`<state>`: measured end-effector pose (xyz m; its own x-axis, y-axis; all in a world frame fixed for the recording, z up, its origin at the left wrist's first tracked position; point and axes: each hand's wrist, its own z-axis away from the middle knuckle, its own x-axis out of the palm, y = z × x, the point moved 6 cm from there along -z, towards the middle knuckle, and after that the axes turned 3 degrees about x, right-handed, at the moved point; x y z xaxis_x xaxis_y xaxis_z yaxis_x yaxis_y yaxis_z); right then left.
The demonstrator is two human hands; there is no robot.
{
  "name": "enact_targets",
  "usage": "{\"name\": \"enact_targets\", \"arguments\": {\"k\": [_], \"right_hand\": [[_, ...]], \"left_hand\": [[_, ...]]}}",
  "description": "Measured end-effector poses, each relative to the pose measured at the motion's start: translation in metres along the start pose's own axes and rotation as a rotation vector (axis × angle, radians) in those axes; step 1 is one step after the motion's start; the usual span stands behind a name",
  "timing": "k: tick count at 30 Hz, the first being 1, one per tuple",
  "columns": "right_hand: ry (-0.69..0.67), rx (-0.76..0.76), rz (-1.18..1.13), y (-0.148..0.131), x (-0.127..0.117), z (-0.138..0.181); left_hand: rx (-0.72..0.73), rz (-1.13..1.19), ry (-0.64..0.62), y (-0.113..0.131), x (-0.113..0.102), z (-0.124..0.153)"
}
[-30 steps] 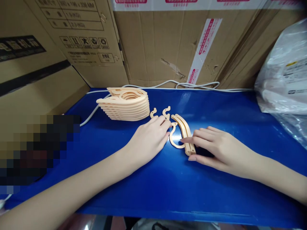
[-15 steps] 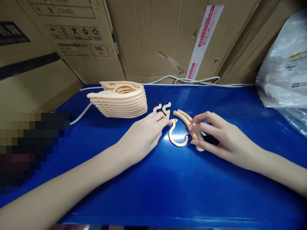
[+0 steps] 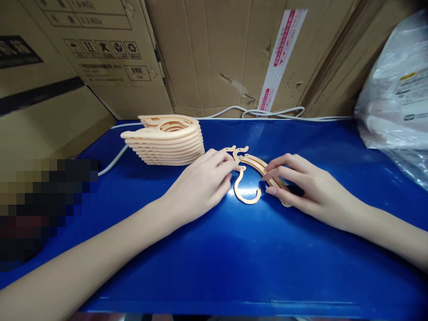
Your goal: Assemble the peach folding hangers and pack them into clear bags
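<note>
Cream plastic parts of a folding clothes hanger lie on the blue tabletop between my hands. Fingers curled, my left hand [image 3: 209,180] is closed over parts with notched, curved ends [image 3: 238,153], mostly hidden beneath it. Its index fingertip reaches the top of a loose hanger hook [image 3: 247,200], whose open curve faces right. My right hand [image 3: 302,185] is at a pair of slotted hanger arms [image 3: 257,166], lying side by side on a slant. Its fingers and thumb are apart above and beside them; firm contact cannot be made out.
A neat stack of cream folded hangers [image 3: 167,142] stands at the back left. Behind runs a white cable [image 3: 274,113] along cardboard boxes [image 3: 207,58]. Clear plastic packaging [image 3: 394,98] sits at the right. A blurred-out dark area [image 3: 43,209] lies at the left.
The notched parts by my left hand have swung right, up to the hanger arms. The arms' near end has shifted right, and my right fingers now sit looser on their left side.
</note>
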<state>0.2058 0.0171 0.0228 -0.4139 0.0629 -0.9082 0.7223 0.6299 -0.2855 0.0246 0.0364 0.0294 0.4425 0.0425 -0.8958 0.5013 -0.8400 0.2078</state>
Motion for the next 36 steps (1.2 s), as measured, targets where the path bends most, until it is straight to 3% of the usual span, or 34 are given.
{"name": "enact_targets", "arguments": {"k": [6,10,14,23,30,36], "right_hand": [[0.047,-0.017,-0.012,-0.003,-0.004,-0.002],[0.095,-0.058,-0.024,-0.005,-0.008,0.001],[0.088,-0.106,-0.002,-0.008,-0.006,0.002],[0.105,-0.235,0.187,-0.021,-0.005,0.002],[0.095,-0.293,0.194,-0.032,-0.002,0.003],[0.069,-0.312,0.207,-0.034,-0.003,0.003]], "left_hand": [[0.242,-0.118,-0.036,0.026,0.006,0.0],[0.33,-0.212,-0.034,0.035,0.007,0.001],[0.365,-0.31,-0.074,0.038,0.01,0.002],[0.433,-0.336,0.024,0.053,0.01,0.005],[0.479,-0.349,0.033,0.06,0.019,0.01],[0.458,-0.37,0.045,0.067,0.014,0.011]]}}
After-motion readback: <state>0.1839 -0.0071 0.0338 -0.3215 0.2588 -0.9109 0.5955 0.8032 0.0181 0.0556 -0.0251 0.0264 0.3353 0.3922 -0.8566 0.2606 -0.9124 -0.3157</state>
